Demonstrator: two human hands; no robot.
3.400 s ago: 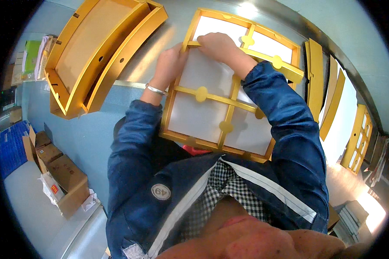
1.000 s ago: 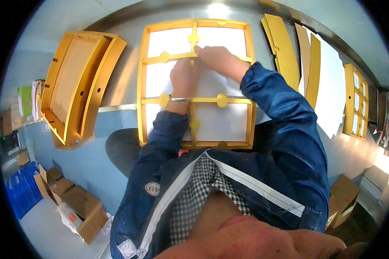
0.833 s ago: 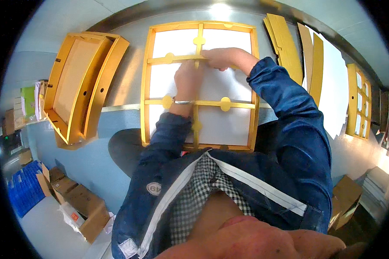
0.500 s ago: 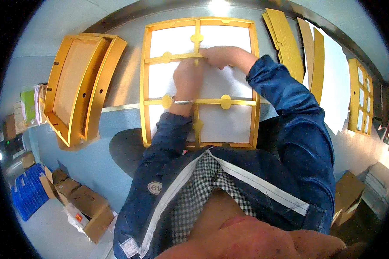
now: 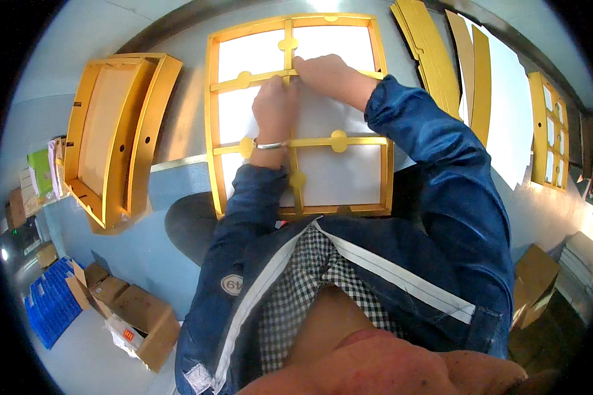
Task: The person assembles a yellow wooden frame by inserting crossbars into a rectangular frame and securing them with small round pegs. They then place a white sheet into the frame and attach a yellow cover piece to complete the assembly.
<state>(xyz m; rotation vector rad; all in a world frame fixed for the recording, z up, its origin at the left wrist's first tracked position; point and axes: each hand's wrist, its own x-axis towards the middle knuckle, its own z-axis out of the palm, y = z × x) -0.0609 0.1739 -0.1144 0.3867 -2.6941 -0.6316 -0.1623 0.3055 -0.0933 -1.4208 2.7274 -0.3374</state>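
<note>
A shallow yellow cardboard tray [image 5: 211, 118] lies in front of me, its white bottom split into several compartments by crossing yellow divider strips [image 5: 317, 141] with round tabs. At the upper crossing of the strips, both my hands work close together. My left hand [image 5: 272, 108], with a silver bangle at the wrist, is closed, its fingertips at the crossing from the near side; it is slightly blurred. From the right, my right hand [image 5: 327, 76] reaches over the same crossing, thumb and forefinger pinched on the divider. My fingers partly hide the joint.
Two nested yellow trays [image 5: 115, 138] stand at the left. Flat yellow cardboard pieces [image 5: 431, 62] and white sheets [image 5: 510, 118] lie at the right, beside a smaller divided yellow tray [image 5: 539, 131]. An open brown carton [image 5: 141, 313] and a blue stack [image 5: 53, 303] sit at lower left.
The tray and surroundings have shifted slightly up and left in the picture. Both hands stay at the same upper crossing, with only small finger movement.
</note>
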